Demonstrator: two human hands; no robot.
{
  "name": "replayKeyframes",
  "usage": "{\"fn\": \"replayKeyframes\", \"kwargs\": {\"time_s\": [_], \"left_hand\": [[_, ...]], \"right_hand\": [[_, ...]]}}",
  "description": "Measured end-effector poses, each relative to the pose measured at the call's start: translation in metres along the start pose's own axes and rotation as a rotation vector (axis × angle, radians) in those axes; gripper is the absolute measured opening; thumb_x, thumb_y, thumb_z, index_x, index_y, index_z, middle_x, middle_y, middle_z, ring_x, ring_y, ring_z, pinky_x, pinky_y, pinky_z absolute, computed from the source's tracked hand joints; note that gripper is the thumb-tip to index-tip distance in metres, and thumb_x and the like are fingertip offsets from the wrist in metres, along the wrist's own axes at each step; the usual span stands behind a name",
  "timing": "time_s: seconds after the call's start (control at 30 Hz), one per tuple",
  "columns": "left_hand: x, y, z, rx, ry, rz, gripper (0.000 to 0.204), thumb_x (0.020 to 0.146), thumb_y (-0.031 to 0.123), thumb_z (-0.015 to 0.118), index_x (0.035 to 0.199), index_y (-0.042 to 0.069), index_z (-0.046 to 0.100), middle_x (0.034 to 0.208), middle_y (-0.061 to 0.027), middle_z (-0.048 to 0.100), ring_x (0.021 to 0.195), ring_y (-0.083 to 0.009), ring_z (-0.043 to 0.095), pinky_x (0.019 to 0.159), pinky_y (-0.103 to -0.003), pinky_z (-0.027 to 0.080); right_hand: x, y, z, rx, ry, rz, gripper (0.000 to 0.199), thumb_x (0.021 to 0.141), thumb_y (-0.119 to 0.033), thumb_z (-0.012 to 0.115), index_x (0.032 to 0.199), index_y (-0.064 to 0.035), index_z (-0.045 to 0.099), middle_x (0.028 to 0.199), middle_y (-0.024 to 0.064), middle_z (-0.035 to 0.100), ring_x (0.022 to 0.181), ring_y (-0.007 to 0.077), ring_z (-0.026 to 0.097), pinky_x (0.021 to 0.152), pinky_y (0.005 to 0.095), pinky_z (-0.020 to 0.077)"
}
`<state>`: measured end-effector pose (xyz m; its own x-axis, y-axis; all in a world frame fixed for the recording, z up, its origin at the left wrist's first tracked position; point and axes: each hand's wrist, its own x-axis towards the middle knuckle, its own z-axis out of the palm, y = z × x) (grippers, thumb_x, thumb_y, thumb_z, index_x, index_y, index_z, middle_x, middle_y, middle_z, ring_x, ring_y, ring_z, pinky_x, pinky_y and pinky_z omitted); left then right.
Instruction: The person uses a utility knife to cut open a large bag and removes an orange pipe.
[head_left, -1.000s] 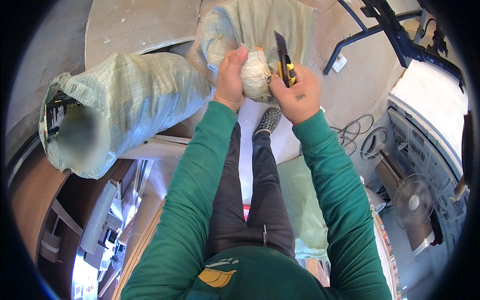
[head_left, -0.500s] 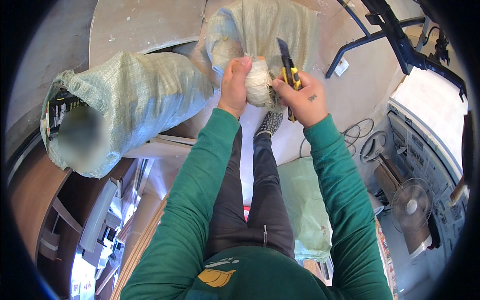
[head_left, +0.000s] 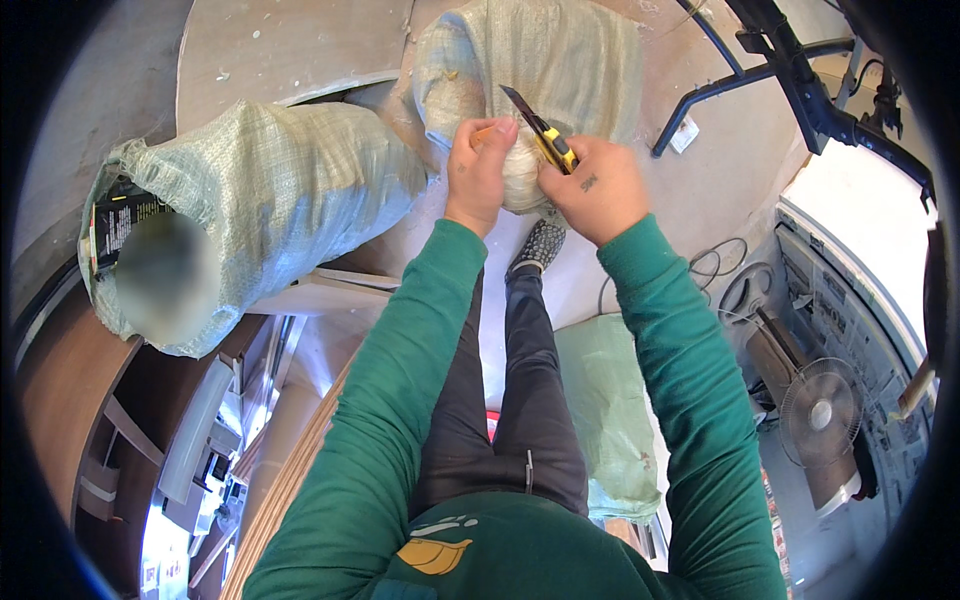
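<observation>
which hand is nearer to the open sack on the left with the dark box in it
Left. The left hand grips the bunched neck of the sack in front, on the side toward the open sack. The right hand, holding the yellow utility knife, is farther away.

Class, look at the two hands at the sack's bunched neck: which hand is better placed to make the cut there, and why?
Probably the right hand: it holds the yellow utility knife, blade out, at the sack's neck. The left hand pinches that neck.

Sack neck (head_left: 520,175) mostly hidden betw. the fingers (head_left: 487,150) of both hands. Knife handle (head_left: 556,150) buried under the right hand's (head_left: 595,190) fingers; only blade shows. Open end of second sack (head_left: 160,275), well left of the fingers, is blurred.
</observation>
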<state>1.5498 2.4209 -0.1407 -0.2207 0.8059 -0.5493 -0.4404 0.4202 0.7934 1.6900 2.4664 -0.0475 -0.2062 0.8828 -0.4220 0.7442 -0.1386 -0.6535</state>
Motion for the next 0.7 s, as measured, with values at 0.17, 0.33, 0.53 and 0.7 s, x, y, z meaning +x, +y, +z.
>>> {"fn": "replayKeyframes", "kwargs": {"time_s": [0.17,0.33,0.53,0.7], "left_hand": [[-0.007,0.008,0.013,0.049,0.044,0.079,0.042,0.091,0.03,0.073,0.111,-0.003,0.056,0.101,-0.0098,0.065,0.092,-0.0128,0.061,0.082,-0.027,0.05],[-0.006,0.011,0.014,0.024,-0.001,0.099,0.041,0.091,0.028,0.073,0.112,-0.002,0.055,0.102,-0.0098,0.065,0.093,-0.0117,0.062,0.081,-0.026,0.051],[-0.002,0.008,0.009,-0.093,-0.065,0.038,0.037,0.093,0.026,0.071,0.112,-0.002,0.055,0.101,-0.0086,0.065,0.091,-0.0117,0.062,0.08,-0.026,0.051],[0.001,0.001,0.004,-0.246,-0.129,-0.049,0.033,0.096,0.027,0.066,0.11,-0.001,0.055,0.099,-0.0068,0.064,0.088,-0.011,0.059,0.08,-0.027,0.05]], "right_hand": [[-0.006,0.008,0.013,0.117,0.159,0.028,0.024,0.074,-0.021,0.068,0.078,0.0019,0.066,0.069,0.0223,0.063,0.064,0.0392,0.062,0.063,0.0426,0.0505],[-0.006,0.014,0.02,0.487,0.225,0.234,0.019,0.076,-0.016,0.067,0.076,0.0031,0.064,0.061,0.0114,0.061,0.055,0.0182,0.057,0.056,0.0344,0.0474],[-0.003,0.02,0.019,0.569,0.185,0.311,0.02,0.073,-0.014,0.069,0.072,0.0037,0.062,0.061,0.0057,0.06,0.054,0.0128,0.053,0.054,0.033,0.0458],[-0.002,0.013,0.011,0.748,0.11,0.368,0.014,0.078,-0.011,0.069,0.077,0.0013,0.063,0.063,0.0028,0.059,0.053,0.0113,0.055,0.051,0.0292,0.0455]]}}
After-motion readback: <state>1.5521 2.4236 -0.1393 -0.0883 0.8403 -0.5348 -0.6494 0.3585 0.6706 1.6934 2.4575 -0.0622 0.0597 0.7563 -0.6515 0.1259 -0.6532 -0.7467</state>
